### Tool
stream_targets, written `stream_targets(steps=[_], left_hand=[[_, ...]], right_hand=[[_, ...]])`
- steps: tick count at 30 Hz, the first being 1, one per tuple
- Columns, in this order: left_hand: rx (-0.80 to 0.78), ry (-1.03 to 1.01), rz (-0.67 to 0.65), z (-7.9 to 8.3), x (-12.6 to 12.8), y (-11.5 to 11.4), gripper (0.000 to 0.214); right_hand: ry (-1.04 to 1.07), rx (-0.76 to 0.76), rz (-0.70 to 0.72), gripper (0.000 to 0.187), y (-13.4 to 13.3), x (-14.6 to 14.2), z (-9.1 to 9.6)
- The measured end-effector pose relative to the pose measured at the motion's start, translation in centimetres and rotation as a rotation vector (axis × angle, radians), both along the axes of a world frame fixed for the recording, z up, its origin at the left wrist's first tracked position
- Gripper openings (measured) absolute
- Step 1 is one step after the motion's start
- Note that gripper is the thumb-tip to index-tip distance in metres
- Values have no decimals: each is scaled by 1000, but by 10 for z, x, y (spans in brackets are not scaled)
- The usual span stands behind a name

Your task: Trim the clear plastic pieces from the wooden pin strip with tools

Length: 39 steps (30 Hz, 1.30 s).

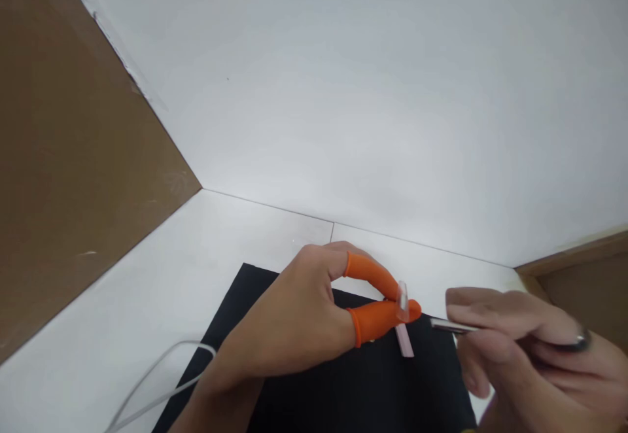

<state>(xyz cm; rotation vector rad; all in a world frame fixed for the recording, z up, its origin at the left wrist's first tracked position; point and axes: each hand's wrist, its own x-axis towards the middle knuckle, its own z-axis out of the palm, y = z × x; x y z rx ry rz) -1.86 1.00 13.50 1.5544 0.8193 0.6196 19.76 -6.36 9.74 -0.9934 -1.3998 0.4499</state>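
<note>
Single view from the head, looking down at a work surface.

Left hand (299,315): reaches in over a black mat (353,390), palm side inward. Orange finger cots (375,322) cover the thumb and index finger. These two digits are brought together at their ends and pinch a small clear piece (402,302), which stands roughly upright at the fingertips, above the far right part of the mat.

Directly below it shows a short pale pink strip (405,343), its upper end behind the cots (cannot tell whether it is joined to the clear piece or rests separately on the mat).

Right hand (534,348): no cots seen; thumb and index finger pinch a slender metal tool (454,326), the other fingers curled. The tool's silvery end points left toward the clear piece, near it but with a visible gap. A dark, shiny rounded part shows at the far side of this hand, slightly blurred; cannot tell whether it belongs to the tool.

Surroundings: the mat lies on a white table (265,233). A white cable (147,367) loops at lower left, partly over the mat's edge. Behind rises a white wall (367,93), with a brown panel (73,158) at left and a wooden frame (579,250) at right.
</note>
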Motion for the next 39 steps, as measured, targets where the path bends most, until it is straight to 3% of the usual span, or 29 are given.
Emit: stream_targets(steps=[4, 11, 18, 26, 28, 34, 36, 39], left_hand=[[2, 8, -8, 0, 0, 2, 14], [15, -26, -16, -6, -3, -4, 10], [-6, -25, -12, 1, 3, 0, 12], [27, -20, -11, -6, -3, -5, 6], [24, -21, -15, -6, -2, -4, 5], [5, -31, -16, -3, -3, 1, 6], [9, -28, -14, -2, -4, 0, 9], [29, -28, -14, -3, -6, -2, 7]], right_hand=[[-48, 35, 0, 9, 1, -2, 3], [251, 121, -194, 6, 14, -15, 1], [-122, -15, 163, 13, -2, -2, 9], [216, 126, -138, 7, 17, -12, -1], [215, 133, -131, 7, 16, -12, 0], [-65, -81, 99, 7, -7, -10, 7], [-9, -27, 79, 8, -6, -11, 7], [185, 81, -79, 7, 6, -14, 4]])
